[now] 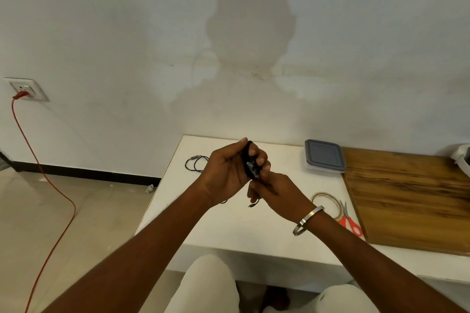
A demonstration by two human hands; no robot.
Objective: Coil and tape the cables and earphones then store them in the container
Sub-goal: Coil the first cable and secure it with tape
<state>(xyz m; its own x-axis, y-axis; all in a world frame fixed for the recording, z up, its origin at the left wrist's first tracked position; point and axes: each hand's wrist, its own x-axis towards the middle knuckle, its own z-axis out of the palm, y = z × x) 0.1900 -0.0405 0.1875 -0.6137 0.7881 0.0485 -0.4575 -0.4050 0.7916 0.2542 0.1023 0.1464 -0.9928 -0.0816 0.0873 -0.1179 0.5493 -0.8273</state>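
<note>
I note my left hand [226,173] curled tight around a coiled black cable bundle [248,160] above the white table [229,223], my right hand [277,193] pinching its lower end, a loose black earphone wire [194,164] behind, the grey-lidded clear plastic container [324,156] shut, far right.

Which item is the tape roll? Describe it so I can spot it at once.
Start at the white table and go to its right side, where the wooden board begins. The tape roll lies flat there, just behind the red-handled scissors. It is the only thin, clear, yellowish ring; the lidded container sits farther back.
</note>
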